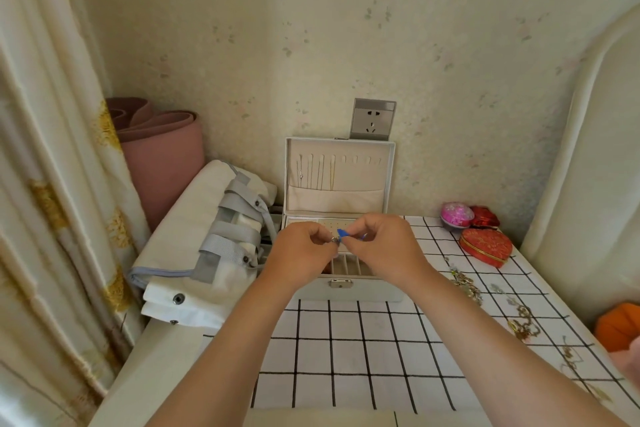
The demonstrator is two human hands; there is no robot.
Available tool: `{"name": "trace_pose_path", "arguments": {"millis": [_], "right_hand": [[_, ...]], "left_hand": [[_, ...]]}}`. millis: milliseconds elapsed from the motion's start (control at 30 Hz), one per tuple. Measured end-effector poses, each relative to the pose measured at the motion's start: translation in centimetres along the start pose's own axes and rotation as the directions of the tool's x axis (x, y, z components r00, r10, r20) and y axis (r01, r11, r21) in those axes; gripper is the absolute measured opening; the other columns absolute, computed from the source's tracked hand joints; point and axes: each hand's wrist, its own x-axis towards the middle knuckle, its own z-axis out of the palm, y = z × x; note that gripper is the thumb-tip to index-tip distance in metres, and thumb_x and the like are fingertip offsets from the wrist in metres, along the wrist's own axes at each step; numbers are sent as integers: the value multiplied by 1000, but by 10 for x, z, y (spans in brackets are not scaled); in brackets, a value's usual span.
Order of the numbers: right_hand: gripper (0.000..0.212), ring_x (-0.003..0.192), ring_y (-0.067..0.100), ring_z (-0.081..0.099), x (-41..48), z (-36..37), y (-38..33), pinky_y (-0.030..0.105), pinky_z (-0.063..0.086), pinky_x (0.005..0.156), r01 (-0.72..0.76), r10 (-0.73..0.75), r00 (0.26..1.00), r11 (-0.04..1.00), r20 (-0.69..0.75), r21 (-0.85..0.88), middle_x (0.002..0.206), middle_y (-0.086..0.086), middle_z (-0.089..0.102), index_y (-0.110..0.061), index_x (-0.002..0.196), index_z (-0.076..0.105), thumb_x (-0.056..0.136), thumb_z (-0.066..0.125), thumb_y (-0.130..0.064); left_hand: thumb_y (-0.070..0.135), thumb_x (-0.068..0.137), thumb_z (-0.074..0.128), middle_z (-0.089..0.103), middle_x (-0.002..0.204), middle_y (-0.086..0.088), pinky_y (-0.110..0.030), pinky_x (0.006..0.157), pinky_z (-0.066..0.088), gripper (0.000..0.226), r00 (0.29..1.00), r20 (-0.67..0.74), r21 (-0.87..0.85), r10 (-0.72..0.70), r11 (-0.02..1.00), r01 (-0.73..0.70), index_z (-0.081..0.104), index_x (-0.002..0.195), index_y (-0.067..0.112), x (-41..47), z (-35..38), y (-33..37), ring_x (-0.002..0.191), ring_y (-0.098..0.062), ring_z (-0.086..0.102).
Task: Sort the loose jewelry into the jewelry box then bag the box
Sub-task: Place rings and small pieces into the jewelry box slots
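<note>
Jewelry box (360, 289) sits open at the back of the checked cloth (346, 357). Its lid (346, 199) stands up against the wall, with thin chains (322, 173) hanging inside it. You are holding both hands just above the open box. Your left hand (298, 250) has its fingers curled and pinches the shiny end of a little piece (341, 235). Your right hand (384, 246) pinches the same piece by its blue part. It is too small to say just what it is; it may be a ring or an earring. So you look to be in the sorting step, busy with this one piece. More loose jewelry (465, 282) lies on the cloth to your right, well apart from the box, so the sorting is not done yet. Next, I think you need to lower this piece into one of the small slots (349, 265) at the front of the box. Let go gently so it does not fall outside. The white and grey bag (225, 246) lies just left of the box, ready for the bagging step.
</note>
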Motion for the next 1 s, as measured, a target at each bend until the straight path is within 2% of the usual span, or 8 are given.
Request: {"name": "trace_pose_path", "arguments": {"millis": [133, 300, 433, 500, 600, 733, 900, 1000], "right_hand": [[7, 67, 11, 64, -2, 2, -6, 33, 57, 67, 95, -95, 993, 995, 64, -3, 80, -19, 72, -30, 81, 79, 84, 75, -24], [16, 66, 5, 59, 0, -7, -6, 25, 54, 70, 18, -24, 998, 996, 64, 88, 84, -13, 72, -34, 95, 75, 85, 78, -21], [19, 86, 3, 68, -2, -12, -11, 26, 55, 85, 9, -18, 989, 998, 145, 64, 90, -16, 75, -34, 102, 77, 89, 73, -21], [17, 86, 1, 68, -4, -13, -16, 23, 53, 79, 2, -10, 988, 999, 151, 54, 89, -20, 75, -33, 100, 78, 91, 71, -22], [14, 60, -5, 62, -9, -10, -20, 14, 45, 59, -50, 39, 992, 995, 120, 86, 69, -22, 70, -27, 98, 80, 93, 69, -20], [10, 52, -3, 57, -10, -6, -17, 12, 45, 54, -124, 105, 986, 981, 130, 150, 55, -19, 63, -19, 93, 79, 93, 69, -17], [12, 60, 17, 55, -10, 3, -8, 29, 51, 51, -217, 152, 965, 920, 212, 326, 71, 7, 69, -16, 89, 79, 92, 69, -10], [6, 61, 19, 56, -4, 6, 2, 31, 53, 54, -234, 155, 955, 918, 253, 320, 80, 23, 69, -10, 87, 79, 88, 73, -9]], "left_hand": [[14, 83, 71, 66, 66, 4, -41, 73, 61, 13, 1000, -1, -78, -21, 997, 20, 71, 78, 26, 4, -5, -2, 67, -21, 69], [18, 88, 72, 68, 73, -1, -42, 73, 62, 2, 995, 96, -172, 4, 985, 13, 73, 88, 19, 4, -8, -3, 70, -22, 70], [18, 89, 71, 70, 79, -7, -38, 73, 62, 4, 993, 108, -206, 39, 978, -16, 71, 92, 21, 5, -7, -2, 69, -15, 69], [19, 88, 73, 70, 81, -7, -36, 71, 62, 8, 994, 94, -220, 46, 975, -25, 67, 94, 21, 4, -6, -1, 70, -16, 70], [16, 86, 74, 71, 81, -7, -38, 72, 62, 8, 996, 71, -249, 51, 968, -32, 67, 90, 19, 3, -7, -2, 76, -24, 71], [12, 88, 71, 69, 77, -5, -30, 66, 61, 4, 990, 127, -289, 57, 957, -18, 71, 91, 14, 1, -9, -3, 67, -12, 65], [16, 91, 66, 69, 76, -4, -26, 59, 54, 4, 989, 125, -162, 84, 985, -63, 65, 90, 20, 6, -6, -10, 59, -5, 62], [18, 91, 66, 65, 71, 4, -22, 57, 50, 6, 986, 120, -48, 116, 993, -111, 62, 90, 22, 8, -3, -13, 56, 1, 60]]}}
